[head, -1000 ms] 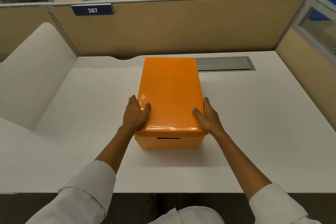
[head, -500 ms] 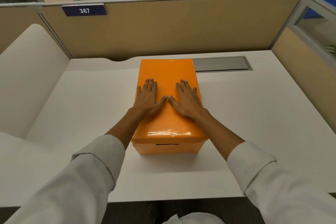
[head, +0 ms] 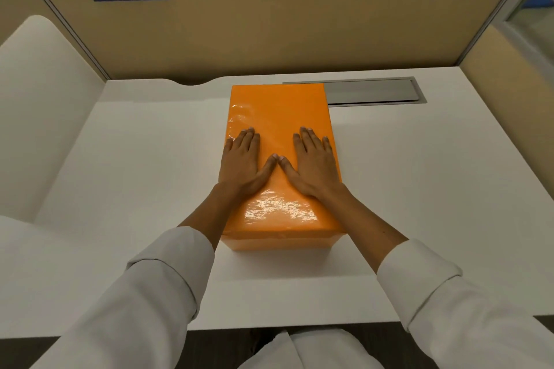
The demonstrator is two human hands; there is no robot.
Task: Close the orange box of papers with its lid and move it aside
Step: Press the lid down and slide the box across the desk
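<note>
Nearest, two white sleeves reach forward over the edge of the tabletop point(head: 419, 189). Beyond them both palms lie flat on the lid point(head: 278, 117) of the orange box point(head: 281, 240). The left hand point(head: 241, 163) and the right hand point(head: 313, 165) rest side by side, thumbs meeting at their tips in the middle. The fingers point(head: 248, 136) of both hands are spread and released, grasping nothing, only pressing down on the glossy top.

The lid looks seated all round, so the closing step seems to be in its last press. What remains, by my reckoning, is moving the box aside. That calls for the hands to leave the top and go to the two long sides, or to push it flat across the tabletop.

The box sits directly under the fingers. Its near end shows just below the wrists, and its far end runs on well past the fingertips. Beyond the fingertips and off to the right, a grey cable hatch point(head: 371, 93) lies just beside the box's far corner. Farther still stands the tan partition point(head: 299, 24).
</note>
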